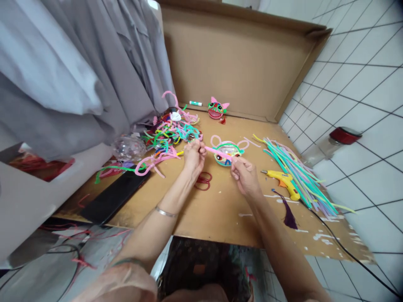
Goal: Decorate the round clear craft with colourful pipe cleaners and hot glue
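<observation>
Desk (217, 214): pipe-cleaner heap (171, 134) back-left corner, glue gun (284, 181) near right edge
Left hand (194, 155) + right hand (244, 173): pinching pink strip (218, 152)
Blocked: blades of scissors (203, 181), bit of googly face (222, 161)

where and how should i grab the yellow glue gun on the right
By the handle, probably with the right hand, coming from the near side. The yellow glue gun lies with its nozzle pointing left and its handle slanting toward you, so this keeps fingers off the tip and avoids the fuzzy stems along its right.
</observation>
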A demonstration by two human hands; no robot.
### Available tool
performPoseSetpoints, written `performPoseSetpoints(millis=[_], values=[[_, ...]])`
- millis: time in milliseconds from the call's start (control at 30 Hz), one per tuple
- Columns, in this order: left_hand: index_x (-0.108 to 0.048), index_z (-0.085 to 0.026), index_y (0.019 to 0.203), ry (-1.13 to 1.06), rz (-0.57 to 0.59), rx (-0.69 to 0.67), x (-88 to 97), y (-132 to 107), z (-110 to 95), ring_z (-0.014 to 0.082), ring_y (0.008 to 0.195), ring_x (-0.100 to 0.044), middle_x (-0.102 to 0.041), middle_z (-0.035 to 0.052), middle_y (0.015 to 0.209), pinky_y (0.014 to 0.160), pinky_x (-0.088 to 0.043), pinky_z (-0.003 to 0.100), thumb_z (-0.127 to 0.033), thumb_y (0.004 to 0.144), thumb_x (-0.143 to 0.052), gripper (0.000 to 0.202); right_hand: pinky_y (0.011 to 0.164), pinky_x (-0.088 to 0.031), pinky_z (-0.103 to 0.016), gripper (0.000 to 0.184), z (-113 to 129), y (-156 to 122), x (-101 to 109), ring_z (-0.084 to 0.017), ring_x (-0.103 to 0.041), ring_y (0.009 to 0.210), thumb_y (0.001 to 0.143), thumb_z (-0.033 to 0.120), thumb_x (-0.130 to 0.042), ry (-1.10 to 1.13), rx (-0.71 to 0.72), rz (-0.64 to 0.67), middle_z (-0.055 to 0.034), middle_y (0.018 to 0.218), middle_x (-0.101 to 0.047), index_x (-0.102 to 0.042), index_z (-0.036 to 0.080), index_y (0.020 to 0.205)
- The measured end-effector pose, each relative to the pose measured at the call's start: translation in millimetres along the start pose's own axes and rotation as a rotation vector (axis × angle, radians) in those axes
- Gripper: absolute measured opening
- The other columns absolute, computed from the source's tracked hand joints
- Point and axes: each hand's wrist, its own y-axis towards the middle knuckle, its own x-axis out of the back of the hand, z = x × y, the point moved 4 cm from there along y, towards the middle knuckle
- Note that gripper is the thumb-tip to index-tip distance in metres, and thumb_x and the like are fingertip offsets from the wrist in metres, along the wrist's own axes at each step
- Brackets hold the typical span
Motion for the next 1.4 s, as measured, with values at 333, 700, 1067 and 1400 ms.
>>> performPoseSetpoints(millis=[333, 700, 1067, 1400], values=[[-0.050, -0.016, 0.061, 0.339, 0.093, -0.267, 24.1, 1.0, 4.0, 0.0037, 0.042, -0.033, -0.046, -0.0060, 0.049, 0.042, -0.023, 0.017, -0.038, 0.078, -0.073, 0.036, 0.061, -0.035, -0.027, 0.021, 4.8, -7.0, 17.1, -0.015, -0.047, 0.062, 0.086, 0.035, -0.052, -0.646, 0.171, 0.090, 0.0007, 0.066, -0.051, -0.059, 0.021, 0.070], [-0.049, -0.016, 0.058, 0.437, 0.197, -0.248, 6.5, -22.4, 12.8, 0.0061, 0.048, -0.031, -0.040, -0.0057, 0.052, 0.047, -0.026, 0.020, -0.041, 0.076, -0.074, 0.040, 0.066, -0.046, -0.027, 0.030, -13.0, -10.7, 8.0, -0.017, -0.061, 0.070, 0.086, 0.048, -0.056, -0.454, 0.036, 0.175, -0.0016, 0.075, -0.067, -0.067, 0.020, 0.085], [-0.067, -0.015, 0.081, 0.310, 0.434, 0.021, -1.3, -31.8, 28.1, 0.0058, 0.051, -0.043, -0.055, -0.0020, 0.064, 0.045, -0.030, 0.018, -0.054, 0.064, -0.079, 0.044, 0.044, -0.039, -0.022, 0.037, -17.5, -7.7, 7.1, -0.009, -0.048, 0.039, 0.074, 0.056, -0.066, -0.057, -0.172, 0.182, 0.0045, 0.047, -0.057, -0.065, 0.018, 0.075], [-0.071, -0.012, 0.076, 0.420, 0.536, 0.063, -1.3, -33.6, 33.1, 0.0059, 0.049, -0.043, -0.055, -0.0029, 0.053, 0.050, -0.033, 0.020, -0.048, 0.056, -0.085, 0.043, 0.041, -0.034, -0.020, 0.040, -17.2, -12.0, 3.1, -0.007, -0.044, 0.034, 0.081, 0.055, -0.057, -0.086, -0.206, 0.345, 0.0068, 0.042, -0.052, -0.067, 0.017, 0.081]])
